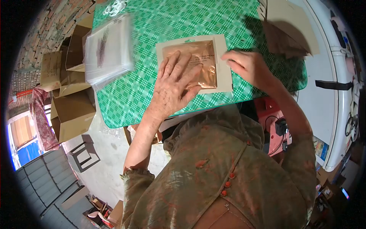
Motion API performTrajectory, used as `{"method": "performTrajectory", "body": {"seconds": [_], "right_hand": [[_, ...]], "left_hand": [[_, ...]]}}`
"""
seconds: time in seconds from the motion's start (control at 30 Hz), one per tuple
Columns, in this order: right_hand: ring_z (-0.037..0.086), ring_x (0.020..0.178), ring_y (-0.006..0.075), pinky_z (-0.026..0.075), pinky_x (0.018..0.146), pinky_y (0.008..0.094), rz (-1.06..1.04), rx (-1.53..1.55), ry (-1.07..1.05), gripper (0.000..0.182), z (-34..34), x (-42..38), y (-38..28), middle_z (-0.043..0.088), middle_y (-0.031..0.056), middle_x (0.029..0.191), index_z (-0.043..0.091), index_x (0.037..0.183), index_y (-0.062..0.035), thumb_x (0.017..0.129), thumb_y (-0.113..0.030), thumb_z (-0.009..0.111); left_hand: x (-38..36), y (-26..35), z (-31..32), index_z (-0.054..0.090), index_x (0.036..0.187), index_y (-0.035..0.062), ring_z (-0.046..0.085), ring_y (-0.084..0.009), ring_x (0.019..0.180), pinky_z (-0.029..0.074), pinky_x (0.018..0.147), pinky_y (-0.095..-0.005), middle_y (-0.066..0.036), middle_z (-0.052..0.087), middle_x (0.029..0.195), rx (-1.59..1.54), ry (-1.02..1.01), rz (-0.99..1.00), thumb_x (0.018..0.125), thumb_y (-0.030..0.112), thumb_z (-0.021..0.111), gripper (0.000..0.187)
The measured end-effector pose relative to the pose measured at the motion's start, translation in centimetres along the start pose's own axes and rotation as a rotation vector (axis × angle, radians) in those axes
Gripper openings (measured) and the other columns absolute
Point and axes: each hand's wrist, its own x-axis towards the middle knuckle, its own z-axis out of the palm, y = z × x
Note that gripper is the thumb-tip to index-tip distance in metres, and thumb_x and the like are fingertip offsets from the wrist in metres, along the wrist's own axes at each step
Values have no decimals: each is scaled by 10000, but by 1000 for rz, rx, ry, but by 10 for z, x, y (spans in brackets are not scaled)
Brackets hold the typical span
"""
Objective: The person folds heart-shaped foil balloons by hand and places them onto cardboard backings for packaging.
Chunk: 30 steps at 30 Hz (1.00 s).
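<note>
A flat copper-brown packet point(209, 72) with printed text lies on a beige cardboard sheet point(223, 76) near the table's front edge. My left hand point(169, 87) rests flat on the packet's left part, fingers stretched and slightly spread, covering some of it. At the sheet's right edge is my right hand point(248, 66), its fingers curled and thumb pressed toward them. Whether anything thin is between those fingertips I cannot make out. To the left is a stack of clear plastic bags point(110, 49) with dark print.
The table has a green checked cloth point(145, 99). Brown cardboard sheets point(286, 38) lie at its right end, and a white tangled item point(114, 7) at the far left. Open cardboard boxes point(72, 110) stand left of the table. A white appliance point(324, 68) stands on the right.
</note>
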Motion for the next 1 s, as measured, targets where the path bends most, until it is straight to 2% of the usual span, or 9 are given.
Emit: {"method": "performTrajectory", "body": {"seconds": [0.1,0.23,0.3,0.33,0.43,0.53,0.8,0.9,1.0], "right_hand": [[695,780,322,541,657,394,87,-46,-78,302,-12,-28,-11,706,140,940,675,1187,-78,887,-85,695],[648,752,298,523,644,415,81,-164,-132,485,-24,-52,-38,624,102,892,663,1261,-123,788,-135,771],[624,741,288,518,627,418,76,-174,-195,572,-30,-56,-48,580,76,878,640,1314,-160,764,-189,795],[578,737,272,499,634,415,58,-160,-181,725,-27,-59,-47,508,67,848,613,1365,-164,694,-271,864],[578,781,273,499,675,418,69,-209,-200,841,-26,-58,-51,522,67,873,596,1396,-153,633,-334,903],[511,771,257,464,679,403,47,-305,-216,918,-20,-60,-52,456,55,877,603,1410,-156,568,-332,925],[536,793,234,481,702,400,-124,-455,-167,827,-6,-72,-45,460,35,824,652,1368,-182,604,-372,901],[531,764,226,479,689,386,-162,-468,-156,769,-2,-73,-48,448,28,815,679,1326,-180,614,-358,904],[533,744,221,476,672,380,-203,-464,-105,700,3,-73,-49,437,22,811,709,1260,-162,614,-343,911]], "left_hand": [[7,-5,2,575,1468,184,365,-402,1484,272,1218,-573,-153,444,1579,4,31,-35,928,442,692,610],[16,-4,-2,546,1488,155,363,-406,1483,279,1208,-583,-162,446,1567,0,104,-62,906,461,714,679],[17,0,-12,542,1488,144,353,-408,1488,279,1207,-585,-162,439,1574,-26,68,-28,884,482,732,718],[14,2,-16,540,1489,139,348,-409,1491,279,1206,-586,-162,436,1578,-40,49,-13,873,492,740,737],[-7,6,-23,537,1490,141,334,-412,1499,274,1213,-582,-160,414,1600,-124,-29,24,846,518,755,778],[-38,11,-25,523,1508,140,326,-413,1506,272,1216,-581,-159,389,1621,-127,-106,-60,800,521,792,848],[-81,35,-15,580,1466,141,352,-388,1503,290,1216,-572,-144,410,1611,-65,-86,-126,809,341,817,727],[-90,32,-8,611,1412,109,376,-357,1490,323,1225,-541,-151,474,1546,-88,6,-147,770,150,825,678],[-94,30,-5,713,1268,61,484,-394,1412,444,1134,-520,-156,572,1450,-164,126,-166,793,60,816,486]]}}
